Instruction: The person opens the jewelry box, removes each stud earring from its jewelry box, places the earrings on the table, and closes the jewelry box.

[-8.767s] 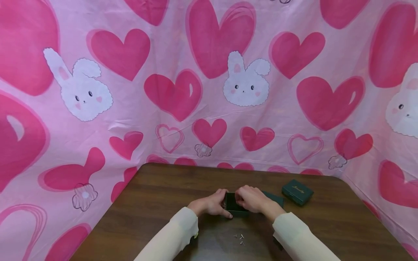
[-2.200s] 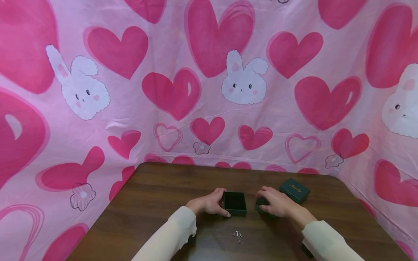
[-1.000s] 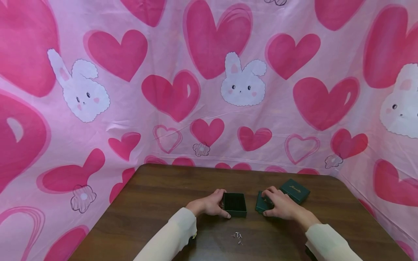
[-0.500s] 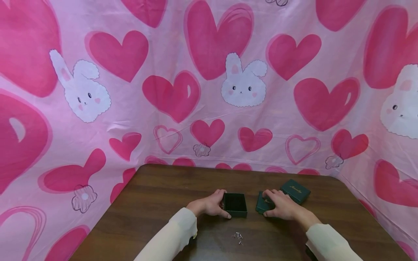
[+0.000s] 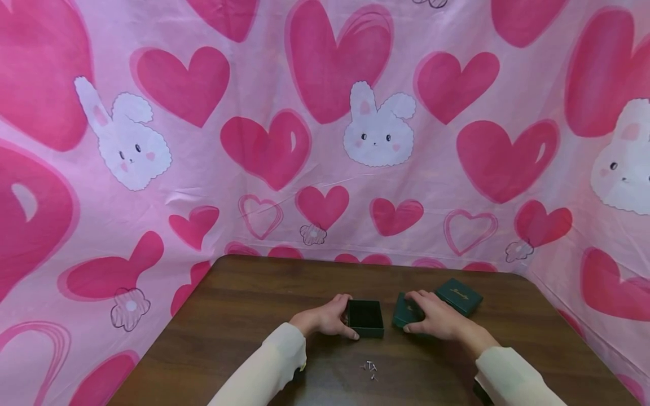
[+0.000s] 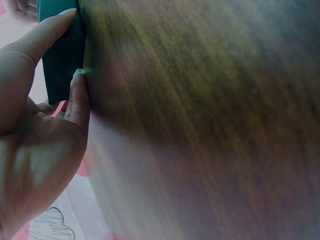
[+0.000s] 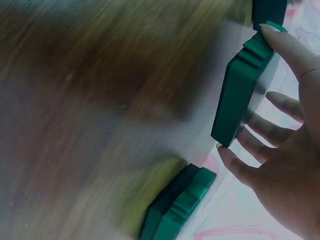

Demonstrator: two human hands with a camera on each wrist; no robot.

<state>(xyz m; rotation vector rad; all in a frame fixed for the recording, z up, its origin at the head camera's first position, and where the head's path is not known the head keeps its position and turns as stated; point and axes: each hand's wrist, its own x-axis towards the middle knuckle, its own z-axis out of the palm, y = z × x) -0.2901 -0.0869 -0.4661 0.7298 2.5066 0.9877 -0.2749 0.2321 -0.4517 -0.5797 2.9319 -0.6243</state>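
Note:
In the head view an open dark green jewelry box base (image 5: 365,327) with a black inside sits on the wooden table. My left hand (image 5: 330,318) grips its left side, thumb at the front and fingers behind; the left wrist view has the thumb along the box's green wall (image 6: 62,65). To the right, my right hand (image 5: 437,317) holds the green box lid (image 5: 401,312) by its edges. In the right wrist view that lid (image 7: 237,95) looks tilted and raised off the table, thumb at one end and fingertips at the other.
A closed green box (image 5: 459,296) with gold lettering stands just behind my right hand. Several small silvery pin-like pieces (image 5: 369,367) lie in front of the open box on the brown table (image 5: 264,282). A dark object (image 5: 481,393) shows partly under the right sleeve.
My right hand was at the box's inside, then moved right to the lid. In the last half second it has shifted the lid slightly left and up. My left hand has stayed on the box.

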